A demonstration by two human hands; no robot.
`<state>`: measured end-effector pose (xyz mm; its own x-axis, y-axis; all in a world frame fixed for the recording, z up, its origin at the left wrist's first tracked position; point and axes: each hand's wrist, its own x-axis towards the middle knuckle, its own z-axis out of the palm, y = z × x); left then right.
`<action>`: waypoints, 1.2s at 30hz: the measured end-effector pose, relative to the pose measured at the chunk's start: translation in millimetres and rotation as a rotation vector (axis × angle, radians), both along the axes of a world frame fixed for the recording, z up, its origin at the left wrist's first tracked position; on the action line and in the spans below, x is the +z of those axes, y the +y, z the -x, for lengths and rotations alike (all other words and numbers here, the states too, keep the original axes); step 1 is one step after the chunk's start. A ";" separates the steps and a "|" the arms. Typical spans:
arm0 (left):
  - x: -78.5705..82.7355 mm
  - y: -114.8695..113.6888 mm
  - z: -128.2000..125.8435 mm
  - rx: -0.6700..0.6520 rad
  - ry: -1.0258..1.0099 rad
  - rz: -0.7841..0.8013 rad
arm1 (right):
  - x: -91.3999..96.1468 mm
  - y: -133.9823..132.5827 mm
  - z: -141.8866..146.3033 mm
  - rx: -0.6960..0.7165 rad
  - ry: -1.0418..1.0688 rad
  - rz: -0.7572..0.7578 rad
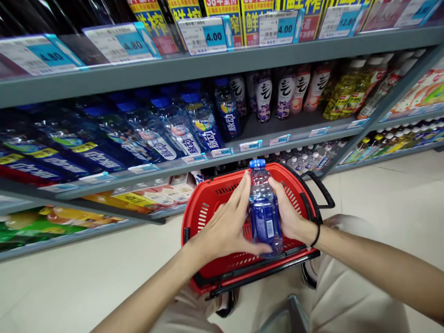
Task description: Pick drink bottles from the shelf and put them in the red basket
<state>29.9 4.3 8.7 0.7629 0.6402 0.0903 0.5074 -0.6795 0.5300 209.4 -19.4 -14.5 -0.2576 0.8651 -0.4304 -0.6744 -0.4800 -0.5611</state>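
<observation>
Between my two hands stands a clear drink bottle (264, 210) with a blue cap and a dark blue label, a white barcode patch facing me. My left hand (227, 224) is wrapped along its left side, thumb across the lower front. On the other side my right hand (286, 208) grips the bottle, its fingers mostly hidden behind it. A black band circles the right wrist. Directly beneath the bottle is a red shopping basket (201, 240) with slotted walls and black handles. The basket's inside is partly hidden by my hands.
Ahead, a grey shelf (208, 62) runs across the view. Blue-capped bottles (180, 125) fill its middle level at left; purple-labelled bottles (264, 97) stand farther right. Cartons (163, 192) sit on the low level. My knees and a grey metal leg (297, 314) are below the basket.
</observation>
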 end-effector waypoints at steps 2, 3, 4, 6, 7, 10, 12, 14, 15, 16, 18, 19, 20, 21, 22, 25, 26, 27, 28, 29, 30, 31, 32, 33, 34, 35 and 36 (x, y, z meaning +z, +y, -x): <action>6.2 -1.9 2.4 -0.061 0.021 -0.016 | 4.0 0.1 -0.9 -0.020 0.006 -0.026; 8.0 -2.8 3.0 -0.081 0.033 -0.033 | 5.4 0.5 -1.9 -0.023 0.009 -0.049; 8.8 -3.7 3.1 -0.091 0.046 -0.053 | 6.3 1.2 -3.1 -0.021 0.014 -0.071; 7.6 -5.6 2.2 -0.088 0.065 -0.095 | 6.2 2.8 -6.1 -0.022 0.028 -0.091; 6.2 -6.5 1.4 -0.088 0.072 -0.113 | 5.5 3.6 -7.7 -0.025 0.033 -0.090; 3.0 -9.5 -0.6 -0.113 0.067 -0.165 | 3.0 5.1 -11.7 -0.039 0.048 -0.084; 3.5 -11.6 -1.0 -0.142 0.055 -0.215 | 2.7 5.4 -13.3 -0.043 0.062 -0.103; 5.7 -13.7 -0.7 -0.160 0.056 -0.268 | 3.8 5.4 -13.9 -0.048 0.075 -0.128; 6.9 -14.5 -0.3 -0.164 0.059 -0.291 | 4.6 5.4 -13.9 -0.050 0.080 -0.135; 7.9 -15.0 0.2 -0.165 0.061 -0.304 | 5.2 5.4 -13.7 -0.053 0.082 -0.137; 8.9 -14.8 1.7 -0.160 0.052 -0.280 | 5.1 5.7 -12.8 -0.066 0.075 -0.132; 8.7 -14.1 2.5 -0.153 0.038 -0.238 | 4.4 5.8 -12.1 -0.073 0.065 -0.133; 8.1 -13.2 3.2 -0.138 0.020 -0.178 | 3.3 5.9 -11.3 -0.080 0.048 -0.140; 7.2 -12.4 3.8 -0.116 -0.003 -0.112 | 1.9 5.9 -10.4 -0.088 0.025 -0.156; 6.0 -11.6 4.0 -0.086 -0.027 -0.049 | 0.4 5.7 -9.5 -0.090 -0.005 -0.178; 1.3 -10.6 1.9 0.032 -0.115 0.072 | -2.7 3.8 -6.5 -0.031 -0.077 -0.223; -0.4 -10.5 0.4 0.078 -0.150 0.096 | -3.2 2.9 -5.5 0.002 -0.086 -0.232; -2.1 -10.1 -1.3 0.121 -0.194 0.117 | -3.5 1.8 -4.5 0.029 -0.092 -0.240; -3.8 -9.4 -3.1 0.158 -0.248 0.140 | -4.0 0.7 -3.4 0.041 -0.104 -0.251; -5.6 -8.0 -4.7 0.190 -0.314 0.165 | -4.8 -0.4 -2.4 0.037 -0.131 -0.268; -7.4 -5.9 -5.9 0.218 -0.387 0.196 | -5.9 -1.5 -1.3 0.022 -0.174 -0.291; -9.2 -3.2 -6.6 0.246 -0.460 0.235 | -7.5 -2.5 -0.3 0.009 -0.228 -0.320; -10.7 0.0 -6.8 0.273 -0.524 0.286 | -9.4 -3.4 0.6 0.005 -0.283 -0.351; -12.0 3.5 -6.4 0.304 -0.576 0.348 | -11.4 -4.0 1.4 0.011 -0.331 -0.380; -12.8 7.0 -5.5 0.337 -0.611 0.412 | -13.3 -4.4 1.8 0.024 -0.366 -0.405; -12.9 10.1 -4.2 0.370 -0.632 0.469 | -14.9 -4.2 1.9 0.043 -0.387 -0.422; -12.2 12.6 -2.6 0.399 -0.641 0.518 | -15.9 -3.4 1.4 0.063 -0.393 -0.426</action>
<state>32.5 16.9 -3.5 0.3788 0.9242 0.0482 0.1568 -0.1154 0.9809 207.9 -22.9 -30.4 -0.2055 0.9711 -0.1217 -0.3536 -0.1896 -0.9160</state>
